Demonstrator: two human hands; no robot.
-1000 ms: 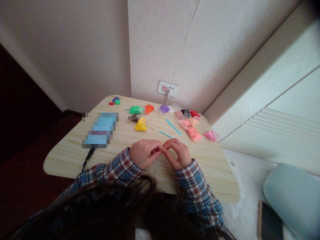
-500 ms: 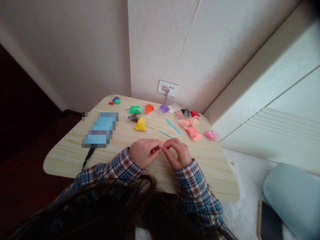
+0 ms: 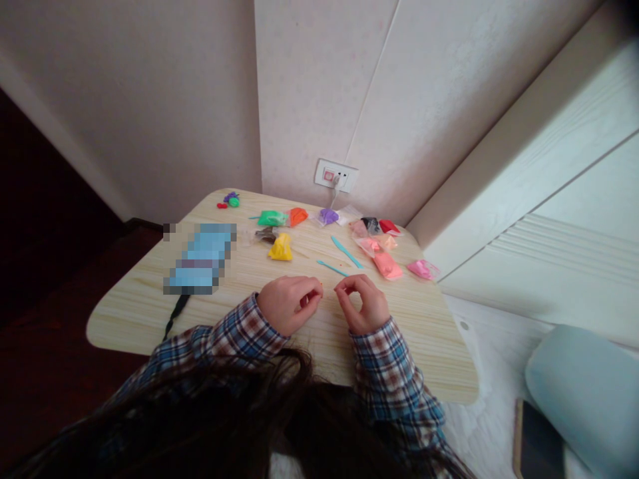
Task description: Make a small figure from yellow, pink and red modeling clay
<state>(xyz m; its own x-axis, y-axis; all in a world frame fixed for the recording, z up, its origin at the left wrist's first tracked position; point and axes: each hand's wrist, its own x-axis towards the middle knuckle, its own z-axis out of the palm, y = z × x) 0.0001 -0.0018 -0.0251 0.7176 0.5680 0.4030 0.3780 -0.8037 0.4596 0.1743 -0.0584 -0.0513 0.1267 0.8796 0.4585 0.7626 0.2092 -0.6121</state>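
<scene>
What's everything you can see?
Table: one, pale wood, centre
Packets: several; green, orange, brown, yellow, purple, black, red, peach, pinks; tabletop
Small lumps: several; purple, green, red; far left
Tools: at least two, turquoise, tabletop
Pixelated thing: one, bluish, table's left
Strap: one, black, near it
Plugged socket: one, white, back wall
Panelled front: one, white, right
Rounded thing: one, pale blue, lower right
Possible phone: one, dark, beside that
Hair: strands, dark, bottom
Sleeves: two, plaid, bottom
Left hand: one, bare, centre, orange speck at fingertips
Right hand: one, bare, beside it

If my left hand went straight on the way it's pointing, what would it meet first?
Probably the right hand, facing the left hand across a small gap, though this single view leaves depth unclear.
</scene>
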